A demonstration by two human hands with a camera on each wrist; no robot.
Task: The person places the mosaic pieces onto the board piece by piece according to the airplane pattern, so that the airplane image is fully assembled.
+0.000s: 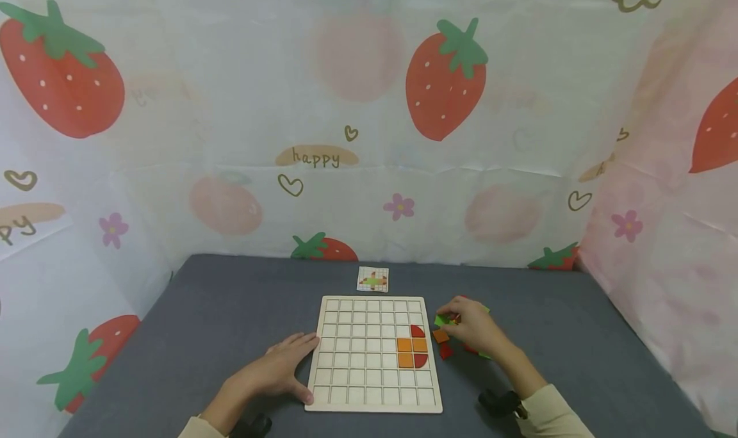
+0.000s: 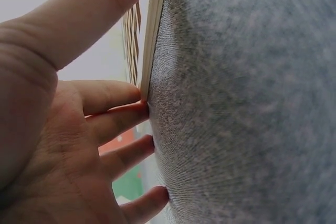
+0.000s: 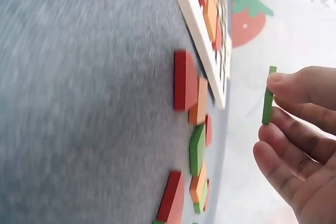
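Note:
A pale wooden grid board lies on the table; three orange square tiles and two red rounded-corner tiles sit in cells along its right side. My left hand touches the board's left edge, thumb near the lower corner; in the left wrist view its fingers are extended, some resting on the cloth. Right of the board, my right hand pinches a thin green tile between thumb and fingers, raised above the table. Loose red, orange and green tiles lie beneath and around that hand.
A small card with a coloured grid picture lies just beyond the board. Grey cloth covers the table. A strawberry-print curtain hangs behind and at both sides.

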